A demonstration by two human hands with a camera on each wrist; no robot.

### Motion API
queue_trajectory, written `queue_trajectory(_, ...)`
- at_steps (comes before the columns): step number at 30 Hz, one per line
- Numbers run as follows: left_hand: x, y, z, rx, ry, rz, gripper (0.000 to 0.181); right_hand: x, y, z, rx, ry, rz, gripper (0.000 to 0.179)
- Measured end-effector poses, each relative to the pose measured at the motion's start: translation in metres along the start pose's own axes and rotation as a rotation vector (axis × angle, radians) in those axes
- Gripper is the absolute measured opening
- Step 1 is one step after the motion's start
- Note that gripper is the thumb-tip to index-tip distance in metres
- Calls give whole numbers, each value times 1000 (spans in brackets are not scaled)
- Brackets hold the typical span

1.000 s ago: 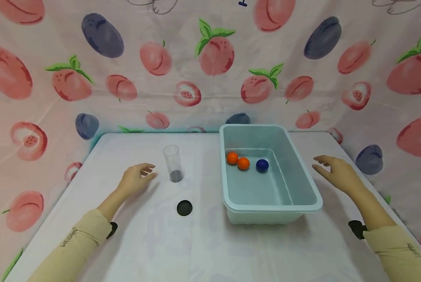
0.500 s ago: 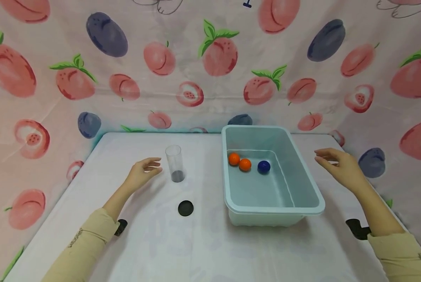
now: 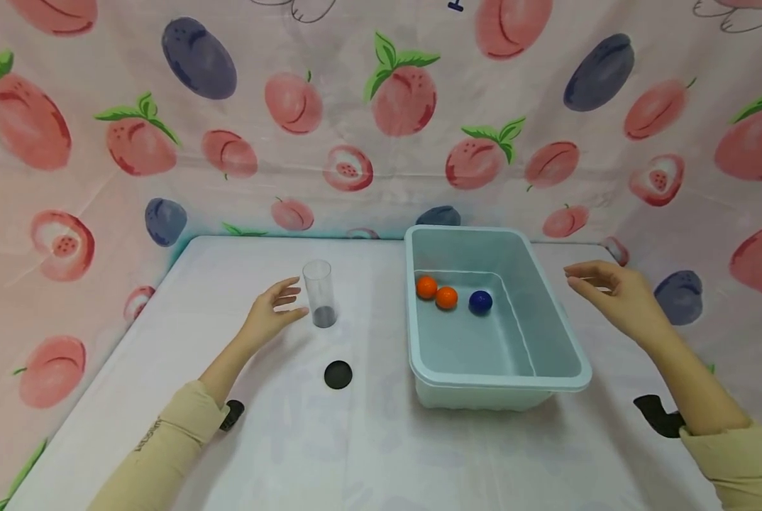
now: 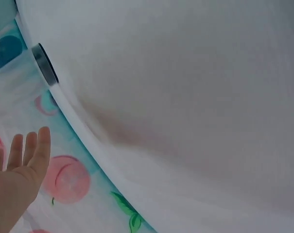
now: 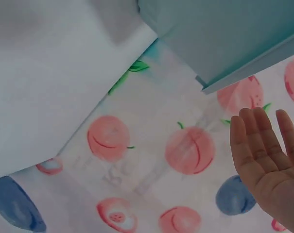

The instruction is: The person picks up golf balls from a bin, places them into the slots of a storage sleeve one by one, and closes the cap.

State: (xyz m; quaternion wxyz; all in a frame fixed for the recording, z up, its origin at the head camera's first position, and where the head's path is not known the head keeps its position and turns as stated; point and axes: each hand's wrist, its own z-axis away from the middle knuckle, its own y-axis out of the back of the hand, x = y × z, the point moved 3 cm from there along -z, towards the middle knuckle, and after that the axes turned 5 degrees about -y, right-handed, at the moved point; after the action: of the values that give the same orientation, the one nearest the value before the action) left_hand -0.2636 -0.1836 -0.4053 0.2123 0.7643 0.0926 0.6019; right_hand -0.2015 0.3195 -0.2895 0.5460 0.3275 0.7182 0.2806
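Note:
A clear cylindrical cup [image 3: 319, 289] with a dark bottom stands upright left of the middle of the table. My left hand [image 3: 272, 312] is just to its left, thumb and fingers spread apart toward it; whether they touch it I cannot tell. In the left wrist view the hand [image 4: 23, 174] shows straight fingers, with the dark base [image 4: 45, 64] of the cup above it. To the right of the light blue bin [image 3: 499, 380] hovers my right hand [image 3: 617, 294], its fingers [image 5: 258, 136] relaxed and holding nothing.
Inside the bin lie two orange balls [image 3: 446, 298] and a dark blue ball [image 3: 480, 302]. A black round disc [image 3: 338, 375] lies flat in front of the cup. Fruit-printed cloth [image 3: 355, 128] hangs behind the white table [image 3: 355, 454].
My left hand has moved right and slightly up, closer to the cup. The right hand has risen a little beside the bin. The view has shifted slightly.

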Motion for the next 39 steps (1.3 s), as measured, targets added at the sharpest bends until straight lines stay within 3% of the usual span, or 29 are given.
queue_trajectory(5, 9, -7, -2, 65, -9, 52, 63, -13, 0, -1, -16, 22, 16, 30)
queue_trajectory(12, 16, -14, -7, 128, 29, 110, 65, -34, -1, -5, -68, 46, 84, 35)
queue_trajectory(19, 19, -23, -15, 188, 74, 176, 65, -56, -4, -13, -142, 63, 70, 35)
queue_trajectory(27, 24, -30, -20, 308, 69, 217, 61, -70, -12, -24, -271, 3, 31, 39)
queue_trajectory(39, 21, -35, -19, 384, 66, 150, 55, -95, -29, -48, -471, -126, -95, 43)
